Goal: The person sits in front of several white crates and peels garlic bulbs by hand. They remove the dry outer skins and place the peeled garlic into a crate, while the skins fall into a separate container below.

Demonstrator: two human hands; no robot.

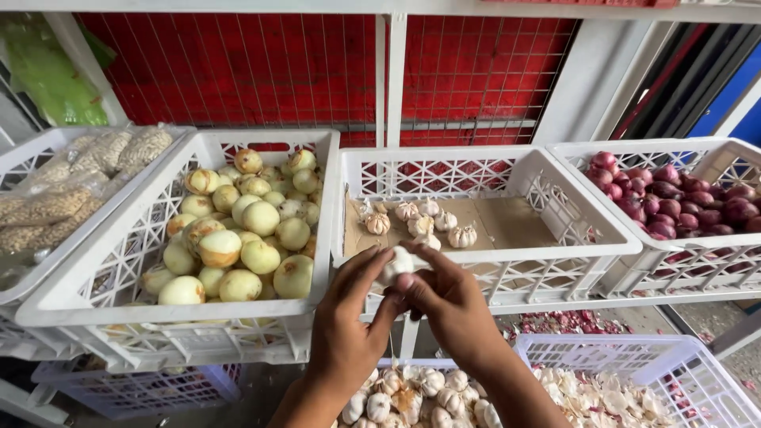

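Observation:
Both hands meet in the lower middle around one white garlic bulb (396, 265). My left hand (349, 317) cups the bulb from the left and my right hand (448, 297) pinches it from the right. They hover in front of the near rim of a white crate (491, 261) lined with brown cardboard, where several garlic bulbs (420, 222) lie at the back left. Below my wrists a lower crate (634, 357) holds many more garlic bulbs (412, 400) and loose papery skins (602, 396).
A white crate of pale peeled onions (238, 238) stands to the left. Red onions (682, 202) fill a crate at the right. Bagged peanuts (71, 182) lie in the far left crate. A red wire mesh panel (317, 71) backs the shelf.

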